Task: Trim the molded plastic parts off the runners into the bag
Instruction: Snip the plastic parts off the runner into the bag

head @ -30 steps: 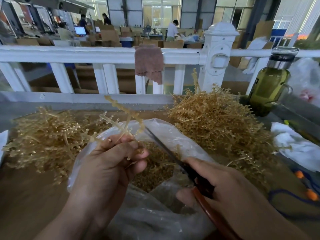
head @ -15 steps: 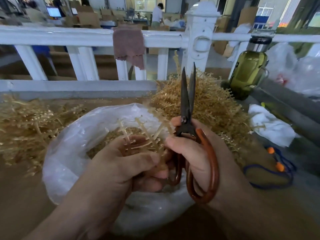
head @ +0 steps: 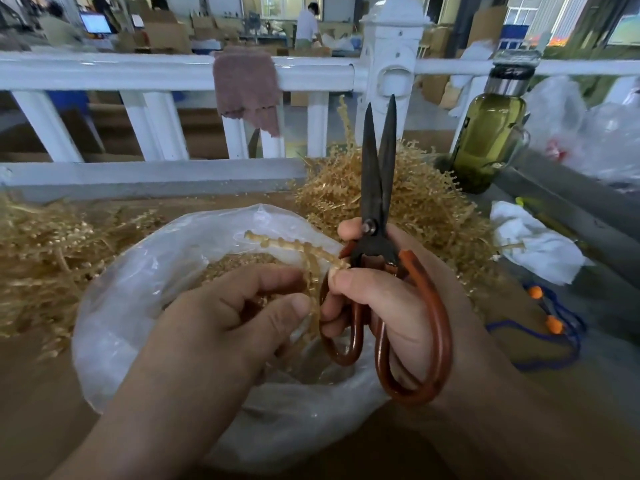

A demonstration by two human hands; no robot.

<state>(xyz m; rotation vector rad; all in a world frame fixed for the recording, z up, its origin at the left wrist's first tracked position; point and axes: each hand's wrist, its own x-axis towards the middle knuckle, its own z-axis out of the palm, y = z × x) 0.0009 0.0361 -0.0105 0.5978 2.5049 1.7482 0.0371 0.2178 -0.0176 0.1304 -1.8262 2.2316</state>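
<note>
Tan molded-plastic runner (head: 294,247) held over clear plastic bag (head: 121,306), pinched in curled fingers of left hand (head: 221,317); right hand (head: 391,299) wrapped round red-handled black scissors (head: 375,188), blades upright, nearly together, thumb touching runner's end. Possible trouble: points swinging near fingers during reorienting; clipped parts flying past bag mouth. Brown tabletop (head: 34,393) heaped both sides with tan runner piles (head: 415,202); white railing (head: 138,69), green glass bottle (head: 491,133), busy workshop beyond.

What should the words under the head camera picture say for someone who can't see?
A right hand holds red-handled scissors, blades up, and with the left hand pinches a tan runner over an open bag. Either side lie runner piles.
</note>
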